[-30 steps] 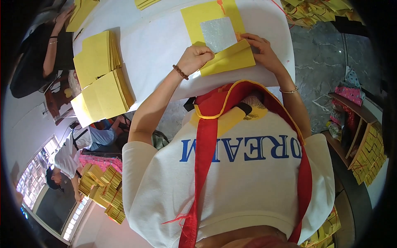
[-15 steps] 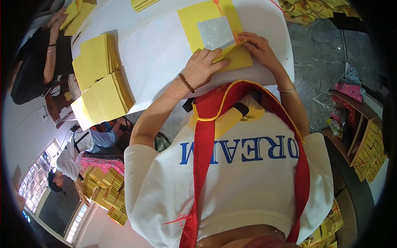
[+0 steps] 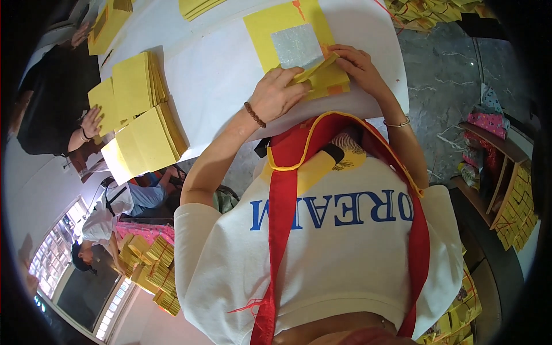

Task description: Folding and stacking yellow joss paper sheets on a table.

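Yellow paper sheets (image 3: 260, 33) lie on the white table in front of me, with a silver square (image 3: 296, 46) on the top one. My left hand (image 3: 280, 93) grips the raised near edge of the top yellow sheet, fingers bent over it. At the other end of that folded edge, my right hand (image 3: 357, 66) pinches the paper between thumb and fingers. The fold stands up slightly between both hands and covers part of the silver square. An orange patch (image 3: 334, 90) shows on the sheet beneath, close to the table's near edge.
Stacks of yellow paper (image 3: 131, 86) stand on the table's left side, where a co-worker's hand (image 3: 92, 121) holds a sheet. Another person (image 3: 100, 215) is by tied yellow bundles (image 3: 152, 267) at lower left. A wooden shelf (image 3: 497, 184) stands at right.
The folded edge has tilted a little and my left hand has shifted slightly left. More of the lower sheet's orange patch shows. A co-worker's hand now reaches the left stack with a sheet.
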